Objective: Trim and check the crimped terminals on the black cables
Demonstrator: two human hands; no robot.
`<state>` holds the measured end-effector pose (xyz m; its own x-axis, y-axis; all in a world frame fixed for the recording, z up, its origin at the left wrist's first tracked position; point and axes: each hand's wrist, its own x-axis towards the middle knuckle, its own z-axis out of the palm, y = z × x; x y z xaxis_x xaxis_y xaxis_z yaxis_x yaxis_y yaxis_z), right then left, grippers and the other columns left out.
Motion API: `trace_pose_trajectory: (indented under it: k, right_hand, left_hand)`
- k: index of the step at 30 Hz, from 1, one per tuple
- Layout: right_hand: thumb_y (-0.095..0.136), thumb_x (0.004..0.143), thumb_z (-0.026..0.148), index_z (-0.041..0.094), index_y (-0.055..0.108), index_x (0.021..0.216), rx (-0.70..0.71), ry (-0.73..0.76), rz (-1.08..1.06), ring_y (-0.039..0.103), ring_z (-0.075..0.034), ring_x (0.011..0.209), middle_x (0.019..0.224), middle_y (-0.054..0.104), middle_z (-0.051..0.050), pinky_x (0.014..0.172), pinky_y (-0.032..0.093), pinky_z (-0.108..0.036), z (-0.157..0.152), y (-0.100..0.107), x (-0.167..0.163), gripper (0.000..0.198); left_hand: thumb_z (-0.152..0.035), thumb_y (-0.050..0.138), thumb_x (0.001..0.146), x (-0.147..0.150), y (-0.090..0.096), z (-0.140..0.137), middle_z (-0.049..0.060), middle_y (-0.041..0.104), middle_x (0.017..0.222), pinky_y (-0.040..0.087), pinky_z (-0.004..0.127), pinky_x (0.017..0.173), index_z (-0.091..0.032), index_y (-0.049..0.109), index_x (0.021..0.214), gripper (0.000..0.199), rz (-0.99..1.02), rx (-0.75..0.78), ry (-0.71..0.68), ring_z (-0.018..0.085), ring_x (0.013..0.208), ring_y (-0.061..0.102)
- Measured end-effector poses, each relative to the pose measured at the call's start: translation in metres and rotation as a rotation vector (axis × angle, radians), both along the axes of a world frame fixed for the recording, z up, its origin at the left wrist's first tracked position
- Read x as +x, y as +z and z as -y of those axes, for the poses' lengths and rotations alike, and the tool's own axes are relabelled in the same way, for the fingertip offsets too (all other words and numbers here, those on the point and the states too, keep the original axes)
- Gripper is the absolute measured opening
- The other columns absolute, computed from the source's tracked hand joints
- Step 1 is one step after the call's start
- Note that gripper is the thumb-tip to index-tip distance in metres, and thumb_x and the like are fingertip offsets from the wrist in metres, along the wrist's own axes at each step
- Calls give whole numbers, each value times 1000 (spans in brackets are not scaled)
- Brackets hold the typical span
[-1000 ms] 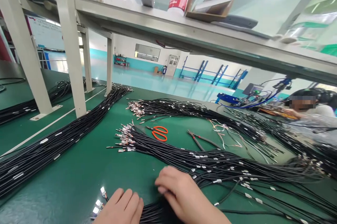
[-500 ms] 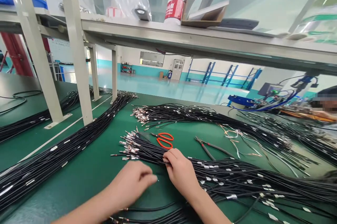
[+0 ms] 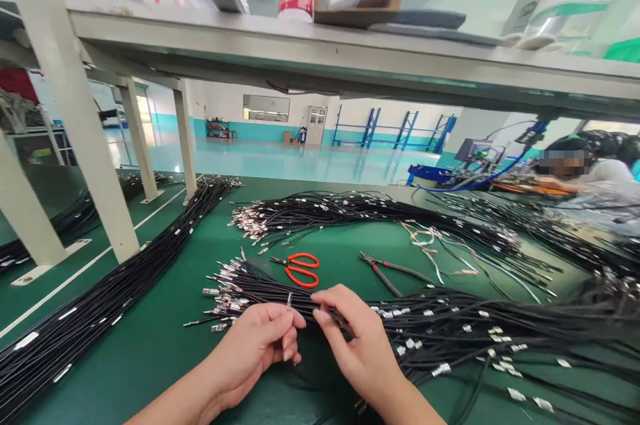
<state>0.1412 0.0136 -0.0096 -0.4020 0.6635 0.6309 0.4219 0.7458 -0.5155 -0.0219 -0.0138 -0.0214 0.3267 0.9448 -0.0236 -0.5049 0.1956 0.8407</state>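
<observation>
My left hand (image 3: 260, 345) is closed, thumb and forefinger pinching a thin black cable whose small silver metal tip (image 3: 289, 300) sticks up above the fingertips. Just right of it, my right hand (image 3: 357, 338) is curved with thumb and forefinger apart, and no object shows between them. Behind both hands lies a bundle of black cables (image 3: 270, 285) with metal terminals fanned out at its left end. Small white labels mark the cables (image 3: 450, 318) stretching off to the right.
Beyond the bundle lie orange-handled scissors (image 3: 303, 270) and dark-handled cutters (image 3: 395, 272). Another cable bundle (image 3: 350, 208) stretches behind them, and a long one (image 3: 125, 285) runs along the left. A shelf (image 3: 325, 45) spans overhead on posts. Another person (image 3: 565, 162) sits at far right.
My left hand has moved right and now pinches a cable tip. My right hand has come off the bundle, its fingers parting. The view has shifted to the right.
</observation>
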Motion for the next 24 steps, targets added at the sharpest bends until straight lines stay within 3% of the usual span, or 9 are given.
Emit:
trace_pose_trajectory:
  k: [3,6,9,13,17,24]
  right_hand:
    - [45,82,19,19,56,98,-88,13,-20,53,-14,73,82,58,-4,63,43,-24,0,4,0,19]
    - [46,82,16,18,58,84,-136,74,45,52,-13,73,78,58,-3,65,41,-23,-2,2,-1,13]
    - [46,82,14,17,54,68,-158,53,116,51,-12,68,67,56,0,64,38,-22,-3,-1,-1,16]
    - [46,83,18,16,53,67,-169,-45,196,48,-11,62,64,54,1,59,34,-21,-4,-3,-1,17]
    - [46,83,22,16,54,66,-199,-68,243,45,-9,57,60,52,2,55,31,-20,-4,-4,-2,20]
    - [46,83,25,16,52,60,-291,-73,247,38,-8,51,54,47,4,50,24,-19,-5,-6,-2,26]
  left_hand:
    - [-29,56,77,3,-4,6,-3,42,51,40,29,62,-9,63,79,21,-97,-8,-131,7,48,38]
    - [-28,53,79,6,-5,9,-3,43,50,41,29,62,-9,63,80,21,-172,-22,-202,8,48,39]
    - [-28,53,79,10,-5,9,-1,48,53,40,27,60,-11,60,78,19,-285,-8,-145,9,49,43]
    - [-26,56,76,11,-4,9,1,55,63,39,26,58,-13,58,77,13,-444,19,9,11,52,49]
    - [-25,53,77,9,-4,8,1,53,58,38,25,60,-12,57,63,20,-495,74,-37,12,55,48]
    - [-22,55,76,8,-5,9,1,51,60,37,24,58,-11,58,64,17,-412,19,-71,10,55,46]
